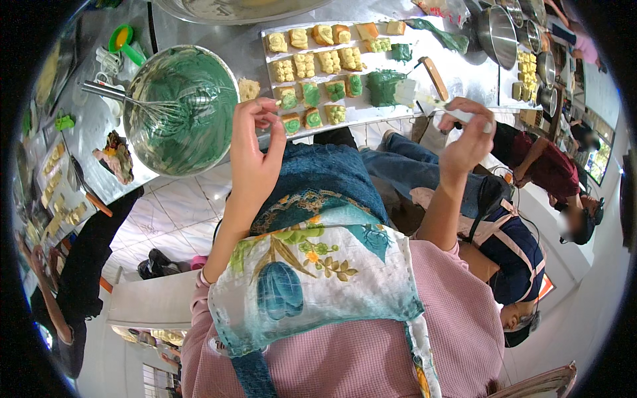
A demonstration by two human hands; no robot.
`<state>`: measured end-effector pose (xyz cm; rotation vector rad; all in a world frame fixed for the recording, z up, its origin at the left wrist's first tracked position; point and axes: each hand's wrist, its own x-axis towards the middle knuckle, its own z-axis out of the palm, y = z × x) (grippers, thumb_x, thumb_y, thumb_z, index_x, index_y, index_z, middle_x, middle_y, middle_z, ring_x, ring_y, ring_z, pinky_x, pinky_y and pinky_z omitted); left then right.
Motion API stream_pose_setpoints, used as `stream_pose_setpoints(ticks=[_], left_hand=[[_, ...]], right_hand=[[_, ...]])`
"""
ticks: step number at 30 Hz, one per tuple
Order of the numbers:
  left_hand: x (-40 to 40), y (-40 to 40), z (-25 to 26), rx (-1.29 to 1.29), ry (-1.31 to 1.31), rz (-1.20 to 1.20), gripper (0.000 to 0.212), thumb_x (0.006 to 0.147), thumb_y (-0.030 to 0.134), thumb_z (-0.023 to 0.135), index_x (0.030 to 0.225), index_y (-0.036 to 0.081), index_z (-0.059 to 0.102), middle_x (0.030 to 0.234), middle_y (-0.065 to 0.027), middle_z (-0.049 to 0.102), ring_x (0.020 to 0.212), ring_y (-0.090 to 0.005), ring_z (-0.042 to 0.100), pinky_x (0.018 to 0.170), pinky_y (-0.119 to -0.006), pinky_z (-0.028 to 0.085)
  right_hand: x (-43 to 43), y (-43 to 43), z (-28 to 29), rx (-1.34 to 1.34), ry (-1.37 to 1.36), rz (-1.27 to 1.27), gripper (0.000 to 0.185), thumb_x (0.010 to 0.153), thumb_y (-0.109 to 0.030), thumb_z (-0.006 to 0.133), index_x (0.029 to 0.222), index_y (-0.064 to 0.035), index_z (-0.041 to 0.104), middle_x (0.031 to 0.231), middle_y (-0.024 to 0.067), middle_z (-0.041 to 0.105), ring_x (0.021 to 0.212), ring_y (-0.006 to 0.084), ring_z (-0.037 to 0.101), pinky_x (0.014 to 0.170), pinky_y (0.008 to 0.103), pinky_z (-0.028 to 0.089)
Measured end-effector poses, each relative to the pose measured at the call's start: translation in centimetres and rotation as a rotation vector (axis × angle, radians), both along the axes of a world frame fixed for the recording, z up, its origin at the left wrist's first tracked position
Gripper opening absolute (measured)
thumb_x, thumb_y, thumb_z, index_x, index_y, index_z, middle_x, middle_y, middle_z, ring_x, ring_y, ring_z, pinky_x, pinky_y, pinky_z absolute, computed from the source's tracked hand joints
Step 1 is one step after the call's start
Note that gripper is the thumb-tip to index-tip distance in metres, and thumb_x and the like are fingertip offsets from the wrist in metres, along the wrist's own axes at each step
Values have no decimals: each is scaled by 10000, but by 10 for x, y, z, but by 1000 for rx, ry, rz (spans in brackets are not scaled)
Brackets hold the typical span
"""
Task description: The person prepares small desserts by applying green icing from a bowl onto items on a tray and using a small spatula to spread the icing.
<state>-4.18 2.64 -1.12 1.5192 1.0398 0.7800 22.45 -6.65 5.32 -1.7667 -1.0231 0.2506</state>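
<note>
My left hand (256, 142) is raised beside the near left corner of a white tray (358, 113), fingers bent and thumb apart, with a pale smear at one fingertip. In my right hand (468, 132) is a white spatula-like tool (407, 92) smeared with cream, its flat end over the tray. Small cake pieces (329, 60) stand in rows on the tray, several topped with yellow cream and others with green swirls (311, 94). A patch of green cream (383, 87) is spread on the tray next to a wooden-handled spatula (434, 78).
On the left stands a steel bowl (231, 74) of green cream with a whisk (107, 92) in it. Also about are a green strainer (130, 47), a green-stained piping bag (440, 35) and steel bowls (497, 37). Other people (517, 248) stand to the right and left.
</note>
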Motion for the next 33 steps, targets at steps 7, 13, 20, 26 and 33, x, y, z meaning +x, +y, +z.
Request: stream_pose_setpoints(ticks=[7, 13, 20, 26, 33], left_hand=[[1, -1, 0, -6, 25, -48, 228, 853, -17, 532, 1073, 17, 482, 1017, -79, 500, 859, -133, 541, 779, -263, 424], [1, -3, 2, -15, 36, -50, 237, 853, -20, 530, 1082, 12, 479, 1023, -85, 506, 866, -141, 543, 787, -270, 430], [0, -5, -4, 14, 27, -16, 255, 840, -3, 551, 1085, 25, 487, 977, -77, 522, 812, -142, 547, 757, -279, 426], [3, -4, -1, -10, 24, -6, 248, 840, -3, 552, 1079, 21, 489, 976, -79, 521, 809, -142, 549, 762, -280, 429], [5, -5, -1, -26, 33, -44, 235, 853, -4, 544, 1078, 13, 481, 1008, -88, 517, 839, -145, 548, 774, -274, 428]], right_hand=[[-6, 2, -32, -242, -51, 108, 219, 974, -121, 368, 909, 22, 520, 811, 97, 625, 557, 134, 564, 522, 266, 440], [2, 4, -51, -336, -224, 156, 170, 958, -97, 387, 923, -15, 532, 767, 79, 621, 537, 158, 567, 525, 283, 444], [1, -4, -19, -182, -54, 28, 264, 991, -148, 337, 925, 29, 521, 815, 99, 624, 569, 119, 563, 518, 239, 440], [-9, -14, -4, -68, 6, 24, 307, 998, -190, 330, 936, 32, 533, 820, 122, 622, 578, 122, 566, 529, 239, 447], [-7, -11, -43, -297, -54, 138, 215, 967, -120, 381, 892, 11, 534, 790, 93, 623, 543, 158, 572, 537, 271, 451]])
